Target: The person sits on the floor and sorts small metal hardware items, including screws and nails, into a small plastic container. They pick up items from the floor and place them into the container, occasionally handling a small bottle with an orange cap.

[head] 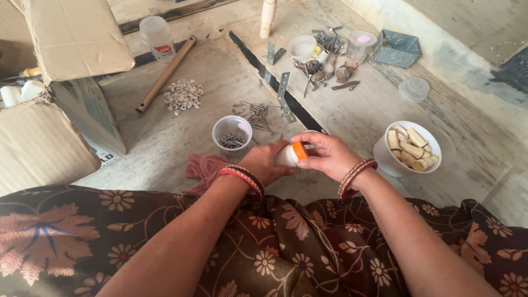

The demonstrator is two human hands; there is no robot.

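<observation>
The step in hand looked to be turning the orange cap (300,150) on a small white bottle (287,157), and doing it well seemed to call for a steady grip on the body, the turning kept to the cap alone, and the bottle held level over the lap so nothing spilled onto the floor (165,143); the bottle lay on its side between both hands, low in the middle of the view, just above the floral cloth (286,242) and near the pink rag (203,165); the left hand (267,163) was curled under and around the white body, fingers closed on it, though most of them were hidden behind the bottle; the right hand (327,155) had its fingers bent close about the cap end, thumb and forefinger pinching the orange rim, the rest only slightly parted; a clear cup (232,132) of nails stood just beyond the hands, loose nails (256,114) lay past it, and a white bowl (408,147) of short tubes stood to the right, well apart.
</observation>
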